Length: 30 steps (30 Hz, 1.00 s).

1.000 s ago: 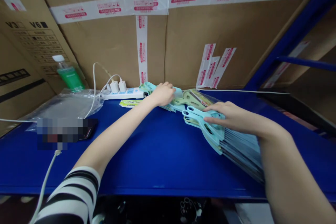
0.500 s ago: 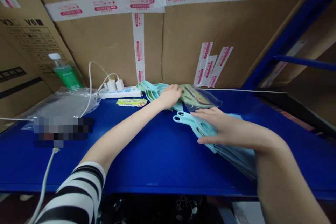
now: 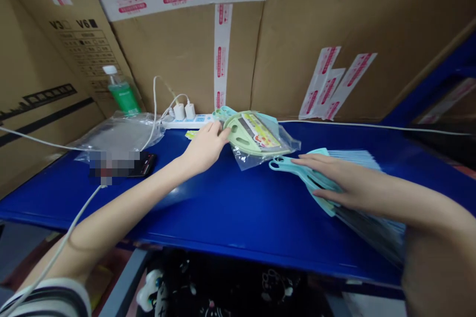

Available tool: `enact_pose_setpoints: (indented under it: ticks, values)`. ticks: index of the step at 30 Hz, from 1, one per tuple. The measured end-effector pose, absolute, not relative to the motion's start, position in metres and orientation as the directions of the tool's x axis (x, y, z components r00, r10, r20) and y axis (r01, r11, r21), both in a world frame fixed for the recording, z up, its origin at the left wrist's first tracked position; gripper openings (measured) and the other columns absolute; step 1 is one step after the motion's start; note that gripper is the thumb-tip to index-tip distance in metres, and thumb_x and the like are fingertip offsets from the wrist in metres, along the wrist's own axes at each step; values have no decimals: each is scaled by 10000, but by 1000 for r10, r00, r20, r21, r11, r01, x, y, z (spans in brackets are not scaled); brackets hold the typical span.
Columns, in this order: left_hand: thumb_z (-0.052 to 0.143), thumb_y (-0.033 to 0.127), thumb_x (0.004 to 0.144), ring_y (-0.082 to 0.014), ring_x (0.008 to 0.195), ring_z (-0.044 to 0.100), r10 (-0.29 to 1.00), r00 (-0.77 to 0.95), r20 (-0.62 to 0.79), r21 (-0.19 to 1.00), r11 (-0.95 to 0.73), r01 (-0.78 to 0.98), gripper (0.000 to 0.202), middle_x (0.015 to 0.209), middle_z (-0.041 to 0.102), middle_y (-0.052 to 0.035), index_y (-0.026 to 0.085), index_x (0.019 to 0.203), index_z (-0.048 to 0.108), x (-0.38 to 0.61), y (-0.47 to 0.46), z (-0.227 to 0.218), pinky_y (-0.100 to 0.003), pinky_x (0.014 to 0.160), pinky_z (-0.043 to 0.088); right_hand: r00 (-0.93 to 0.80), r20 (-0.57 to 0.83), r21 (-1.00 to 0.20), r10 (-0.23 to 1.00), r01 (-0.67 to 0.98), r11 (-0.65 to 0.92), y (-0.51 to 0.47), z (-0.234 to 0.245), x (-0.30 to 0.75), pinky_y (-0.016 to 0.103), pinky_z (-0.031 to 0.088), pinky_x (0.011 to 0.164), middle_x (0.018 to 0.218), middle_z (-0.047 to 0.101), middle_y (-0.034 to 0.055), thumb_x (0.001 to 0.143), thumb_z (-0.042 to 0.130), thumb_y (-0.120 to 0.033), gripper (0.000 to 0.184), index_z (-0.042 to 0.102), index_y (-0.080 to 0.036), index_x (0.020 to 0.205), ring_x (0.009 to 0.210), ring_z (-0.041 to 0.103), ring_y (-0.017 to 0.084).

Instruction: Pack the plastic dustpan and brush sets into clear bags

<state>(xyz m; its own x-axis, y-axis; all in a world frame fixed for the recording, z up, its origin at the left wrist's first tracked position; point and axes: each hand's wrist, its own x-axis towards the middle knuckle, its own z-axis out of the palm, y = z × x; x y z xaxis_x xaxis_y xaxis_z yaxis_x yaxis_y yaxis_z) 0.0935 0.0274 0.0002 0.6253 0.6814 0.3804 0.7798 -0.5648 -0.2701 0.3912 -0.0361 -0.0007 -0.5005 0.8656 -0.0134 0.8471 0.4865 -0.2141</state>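
Note:
My left hand [image 3: 208, 146] is closed, with thumb and fingertips at the left edge of a light-green, rounded plastic piece in a clear bag [image 3: 253, 133]. A printed card shows inside that bag. Part of a turquoise piece [image 3: 223, 112] with looped ends sticks out behind it. To the right, my right hand [image 3: 334, 178] lies with fingers stretched out and apart over several stacked turquoise pieces [image 3: 297, 166]. They have looped ends and a long, pale blue, bristle-like fan [image 3: 357, 158] reaching right, partly hidden under my hand and forearm.
A white power strip [image 3: 199, 121] with plugged-in chargers stands against the tall cardboard box [image 3: 178, 59]. At the left are a green-labelled bottle [image 3: 124, 96], a clear plastic bag [image 3: 122, 131] and a dark flat object [image 3: 143, 164]. White cables cross the blue table [image 3: 223, 208].
The bagged green piece has moved left with my left hand, over the turquoise pieces at the back. My right hand stays over its stack. The camera view has turned left.

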Motion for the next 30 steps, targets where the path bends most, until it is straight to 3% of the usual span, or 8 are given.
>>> enact_pose_setpoints:
  ticks: [8,12,15,23,30]
  values:
    - [230,225,988,-235,840,521,572,694,438,-365,-592,719,390,939,574,-134,117,1237,510,21,-18,-18,-352,717,465,-482,92,-152,871,858,491,-40,-15,384,509,461,964,1337,557,114,773,418,-284,547,530,-228,1305,1202,531,314]
    - [279,205,976,-233,855,530,549,721,423,-331,-647,687,357,961,579,-134,141,1243,506,1,-15,-22,-351,732,463,-402,154,-145,903,894,423,-54,-16,372,450,533,810,1145,602,156,836,338,-282,441,574,-190,1198,949,640,283]
    - [297,216,972,-237,868,527,566,720,401,-294,-665,687,348,984,581,-134,160,1244,507,-3,-12,-24,-364,739,466,-358,220,-81,907,920,383,-62,-17,364,430,529,714,968,608,142,848,338,-271,387,594,-193,1127,789,626,271]
    - [231,236,994,-224,817,519,505,774,381,-286,-732,618,387,942,574,-126,114,1215,525,-4,-20,-28,-345,717,462,-245,289,158,925,966,206,-71,-22,344,439,467,678,851,626,140,804,439,-208,342,632,-217,1086,839,574,332]
    - [242,232,992,-225,857,535,534,784,317,-244,-753,611,383,952,572,-118,139,1228,529,-6,-21,-29,-360,740,473,-157,330,133,931,984,119,-76,-23,330,436,441,657,781,628,160,856,327,-153,390,653,-181,1067,794,587,341]
